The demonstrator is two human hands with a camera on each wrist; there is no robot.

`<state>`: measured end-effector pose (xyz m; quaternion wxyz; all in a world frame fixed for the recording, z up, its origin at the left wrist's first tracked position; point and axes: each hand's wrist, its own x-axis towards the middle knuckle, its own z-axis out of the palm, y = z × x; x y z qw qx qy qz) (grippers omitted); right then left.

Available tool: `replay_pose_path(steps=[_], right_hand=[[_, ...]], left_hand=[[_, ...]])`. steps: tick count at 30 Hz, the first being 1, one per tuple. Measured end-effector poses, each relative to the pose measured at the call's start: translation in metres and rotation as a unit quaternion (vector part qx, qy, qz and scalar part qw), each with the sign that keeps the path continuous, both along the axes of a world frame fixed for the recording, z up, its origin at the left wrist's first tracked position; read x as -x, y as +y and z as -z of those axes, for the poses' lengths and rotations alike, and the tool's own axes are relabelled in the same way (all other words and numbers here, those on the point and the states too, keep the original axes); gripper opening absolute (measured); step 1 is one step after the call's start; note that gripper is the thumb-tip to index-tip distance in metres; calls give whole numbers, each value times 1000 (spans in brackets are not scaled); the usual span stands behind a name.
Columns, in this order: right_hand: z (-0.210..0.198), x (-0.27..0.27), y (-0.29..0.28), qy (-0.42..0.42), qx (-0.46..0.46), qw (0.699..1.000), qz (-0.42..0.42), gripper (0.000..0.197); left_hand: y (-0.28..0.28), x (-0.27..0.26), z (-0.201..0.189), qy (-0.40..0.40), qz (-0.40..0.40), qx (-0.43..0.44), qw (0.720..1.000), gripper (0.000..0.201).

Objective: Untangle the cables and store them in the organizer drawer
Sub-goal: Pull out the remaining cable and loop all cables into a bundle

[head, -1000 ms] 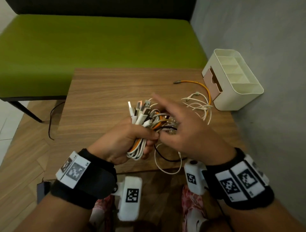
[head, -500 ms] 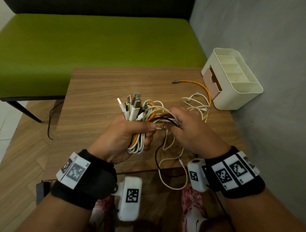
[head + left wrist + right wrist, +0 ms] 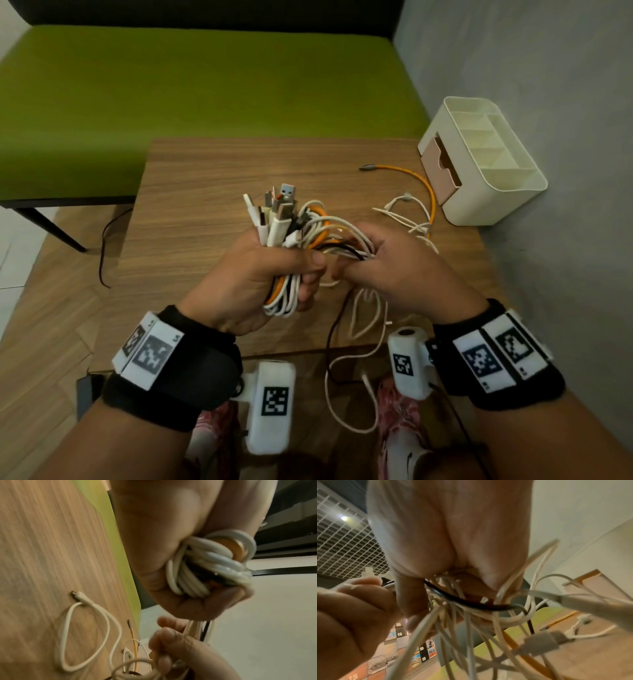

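Wall tiles (image 3: 399,630): 20, 16, 28, 16, 15.

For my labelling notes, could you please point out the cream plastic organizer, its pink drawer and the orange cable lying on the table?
Cream plastic organizer (image 3: 493,202): head view, side wall.
Pink drawer (image 3: 440,171): head view, front.
Orange cable (image 3: 409,172): head view, curved stretch.

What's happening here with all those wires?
A person is sorting out a knot of charging cables over a small wooden table. The left hand grips the cable bundle with the plugs sticking up, while the right hand pinches several strands coming out of it. An orange cable and a white cable lie loose on the table beside the cream organizer. None is visibly stored yet.
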<state>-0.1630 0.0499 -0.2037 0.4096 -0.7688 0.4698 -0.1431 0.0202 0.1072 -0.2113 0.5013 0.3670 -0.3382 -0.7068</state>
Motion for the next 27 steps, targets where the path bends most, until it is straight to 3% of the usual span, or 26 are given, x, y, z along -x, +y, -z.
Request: replay_pose_path(steps=[3, 5, 7, 10, 12, 14, 17, 19, 21, 23, 24, 27], right_hand=[[-4, -1, -2, 36, 0, 999, 39, 15], [-5, -5, -1, 108, 58, 991, 58, 13], [-3, -7, 0, 229, 127, 962, 74, 14], [-4, -5, 0, 329, 136, 930, 94, 14], [-8, 0, 1, 361, 80, 926, 80, 27], [-10, 6, 1, 368, 19, 928, 46, 57], [-22, 15, 2, 266, -3, 964, 1, 104], [-32, 14, 5, 101, 23, 995, -5, 109], [-32, 9, 8, -94, 26, 995, -10, 93], [-27, 4, 12, -220, -14, 975, -3, 72], [-24, 1, 13, -240, -47, 970, 7, 61], [-14, -4, 13, -166, -79, 983, -3, 37]], left_hand=[[-4, -1, 0, 40, -27, 8, 999, 15], [-7, -1, -2, 73, -44, 16, 996, 12], [-8, -1, -4, 102, -56, 27, 993, 6], [-8, -4, -5, 117, -64, 31, 991, 21], [-8, -6, -5, 108, -69, 24, 991, 19], [-9, -9, -4, 86, -64, 8, 994, 16], [-7, -9, -2, 55, -42, -13, 998, 12], [-5, -6, -1, 39, -24, -15, 999, 12], [-2, -2, -1, 26, -5, -10, 1000, 9], [-1, 1, -1, 19, 20, -6, 1000, 11], [-1, 1, -1, 15, 32, 0, 999, 15], [-1, -2, -1, 5, 38, 27, 999, 17]])
